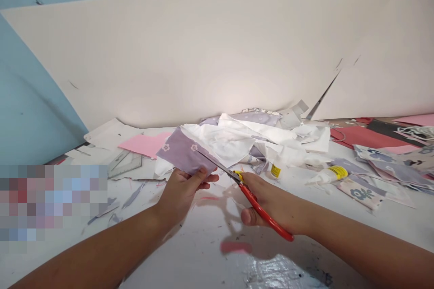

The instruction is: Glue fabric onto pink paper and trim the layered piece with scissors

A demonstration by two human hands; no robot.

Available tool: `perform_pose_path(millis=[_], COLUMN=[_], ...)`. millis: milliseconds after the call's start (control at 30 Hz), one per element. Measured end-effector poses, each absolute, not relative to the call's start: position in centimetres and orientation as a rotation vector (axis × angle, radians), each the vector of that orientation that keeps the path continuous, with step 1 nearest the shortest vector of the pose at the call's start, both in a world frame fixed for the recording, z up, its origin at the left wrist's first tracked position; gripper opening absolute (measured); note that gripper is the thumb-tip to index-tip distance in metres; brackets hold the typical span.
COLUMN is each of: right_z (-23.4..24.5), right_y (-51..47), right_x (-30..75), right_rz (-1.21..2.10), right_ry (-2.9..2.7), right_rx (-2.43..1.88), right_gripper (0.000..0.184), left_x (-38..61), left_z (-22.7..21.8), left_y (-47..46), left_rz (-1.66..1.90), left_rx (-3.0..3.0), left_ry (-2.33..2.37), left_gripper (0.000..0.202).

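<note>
My left hand pinches the near edge of a lilac fabric piece printed with small white flowers, holding it up above the table. My right hand grips red-handled scissors. Their blades reach left and up into the lilac fabric's right edge. Both hands hover over the white table, close together. Behind the fabric lies a heap of white cloth pieces.
Two glue bottles with yellow labels lie right of the heap. Pink paper and a clear set square sit at left. Floral fabric scraps and red sheets cover the right. A large white board stands behind. A pink scrap lies near me.
</note>
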State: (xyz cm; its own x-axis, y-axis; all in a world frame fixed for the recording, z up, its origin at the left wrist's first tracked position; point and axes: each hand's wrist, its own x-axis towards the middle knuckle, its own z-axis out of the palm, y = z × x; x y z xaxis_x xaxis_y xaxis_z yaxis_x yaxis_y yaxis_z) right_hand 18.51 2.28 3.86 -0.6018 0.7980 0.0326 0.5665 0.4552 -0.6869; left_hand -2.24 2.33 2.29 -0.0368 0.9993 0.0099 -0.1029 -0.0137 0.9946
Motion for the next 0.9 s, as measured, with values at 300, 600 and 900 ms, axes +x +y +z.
perform_pose_path(millis=[300, 600, 900], right_z=[4.85, 4.76, 4.04], right_y=[1.86, 1.85, 2.44], right_x=[18.27, 18.07, 18.42], right_rz=[0.968, 1.125, 1.174], right_ry=[-2.303, -2.218, -2.203], right_rx=[-1.227, -1.166, -1.155], right_gripper=[0.045, 0.035, 0.033], left_x=[-2.29, -2.31, -2.39], left_z=[2.22, 2.33, 2.38], left_y=[2.27, 2.22, 2.19], left_rz=[1.290, 1.252, 1.265], left_rx=[1.148, 1.148, 1.128], left_ry=[1.146, 1.123, 1.088], left_gripper=[0.030, 0.031, 0.029])
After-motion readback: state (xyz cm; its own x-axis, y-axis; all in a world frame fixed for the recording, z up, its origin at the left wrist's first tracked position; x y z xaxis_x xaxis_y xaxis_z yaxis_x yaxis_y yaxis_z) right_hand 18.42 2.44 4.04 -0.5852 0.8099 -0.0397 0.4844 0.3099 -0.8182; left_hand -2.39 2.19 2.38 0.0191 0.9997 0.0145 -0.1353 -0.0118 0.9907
